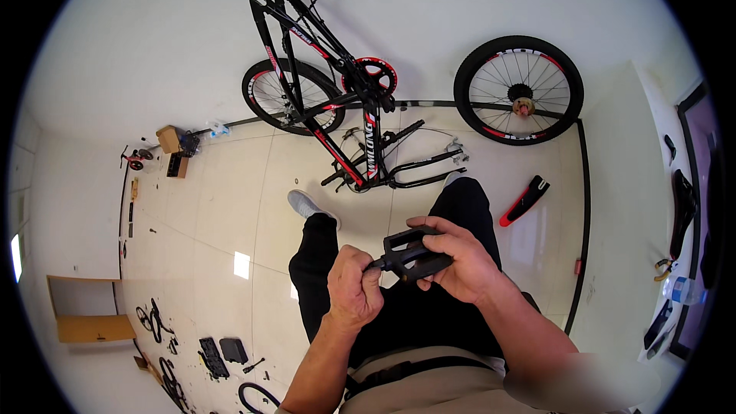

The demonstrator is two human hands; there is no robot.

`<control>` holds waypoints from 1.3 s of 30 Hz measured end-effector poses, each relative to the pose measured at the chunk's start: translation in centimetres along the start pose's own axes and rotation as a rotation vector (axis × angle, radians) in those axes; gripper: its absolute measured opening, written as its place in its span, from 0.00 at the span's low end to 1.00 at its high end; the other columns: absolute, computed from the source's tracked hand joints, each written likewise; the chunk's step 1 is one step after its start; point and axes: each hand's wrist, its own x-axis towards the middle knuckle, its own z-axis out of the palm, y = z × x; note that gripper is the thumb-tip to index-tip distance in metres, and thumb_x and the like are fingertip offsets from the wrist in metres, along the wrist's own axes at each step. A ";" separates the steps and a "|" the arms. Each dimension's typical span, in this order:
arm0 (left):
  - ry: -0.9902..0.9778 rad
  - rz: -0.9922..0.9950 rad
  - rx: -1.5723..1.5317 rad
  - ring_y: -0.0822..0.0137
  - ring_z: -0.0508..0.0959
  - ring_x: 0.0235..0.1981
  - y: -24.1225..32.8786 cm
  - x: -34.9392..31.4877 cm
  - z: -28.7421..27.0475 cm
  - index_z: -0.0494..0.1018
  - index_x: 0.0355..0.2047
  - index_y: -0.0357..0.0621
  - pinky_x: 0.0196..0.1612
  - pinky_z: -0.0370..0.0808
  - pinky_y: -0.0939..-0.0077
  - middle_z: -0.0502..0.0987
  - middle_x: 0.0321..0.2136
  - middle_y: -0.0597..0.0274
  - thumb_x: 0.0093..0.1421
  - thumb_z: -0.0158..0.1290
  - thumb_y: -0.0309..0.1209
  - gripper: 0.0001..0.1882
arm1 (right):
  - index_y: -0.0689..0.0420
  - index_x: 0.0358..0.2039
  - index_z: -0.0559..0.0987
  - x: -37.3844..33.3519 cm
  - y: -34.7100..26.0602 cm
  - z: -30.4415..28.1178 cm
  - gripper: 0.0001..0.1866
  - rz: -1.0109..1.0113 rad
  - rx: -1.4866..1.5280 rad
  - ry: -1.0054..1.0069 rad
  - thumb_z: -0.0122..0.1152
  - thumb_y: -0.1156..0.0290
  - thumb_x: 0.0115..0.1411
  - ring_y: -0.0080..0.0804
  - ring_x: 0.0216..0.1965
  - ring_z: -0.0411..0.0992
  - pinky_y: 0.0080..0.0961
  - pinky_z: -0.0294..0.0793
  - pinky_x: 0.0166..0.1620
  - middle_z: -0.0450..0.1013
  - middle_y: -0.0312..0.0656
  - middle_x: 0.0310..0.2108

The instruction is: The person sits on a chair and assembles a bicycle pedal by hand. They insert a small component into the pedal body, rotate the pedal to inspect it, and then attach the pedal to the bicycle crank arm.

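A black bicycle pedal (415, 254) is held between my two hands, above my lap. My right hand (464, 259) grips the pedal's body, thumb on top and fingers beneath. My left hand (356, 287) is closed round the axle end, thumb and fingers pinched together there; the fingers hide most of the axle. Beyond my knees a black and red bicycle frame (372, 142) leans at the wall, with its chainring (369, 77) showing and a black fork part (426, 164) low on its right side.
A loose wheel (519, 90) leans against the wall at right, and another wheel (293, 96) stands behind the frame. A black and red fender (525, 201) lies right of my knee. Left on the floor are a toolbox (214, 357), a black case (233, 350) and a cardboard box (169, 139).
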 end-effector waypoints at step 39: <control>-0.014 -0.229 -0.089 0.63 0.68 0.20 0.2 -1.4 1.5 0.68 0.29 0.37 0.24 0.66 0.71 0.70 0.21 0.57 0.67 0.48 0.28 0.09 | 0.59 0.59 0.70 0.0 0.1 -0.5 0.22 -0.251 -0.089 -0.001 0.50 0.77 0.63 0.27 0.33 0.72 0.25 0.74 0.38 0.75 0.42 0.38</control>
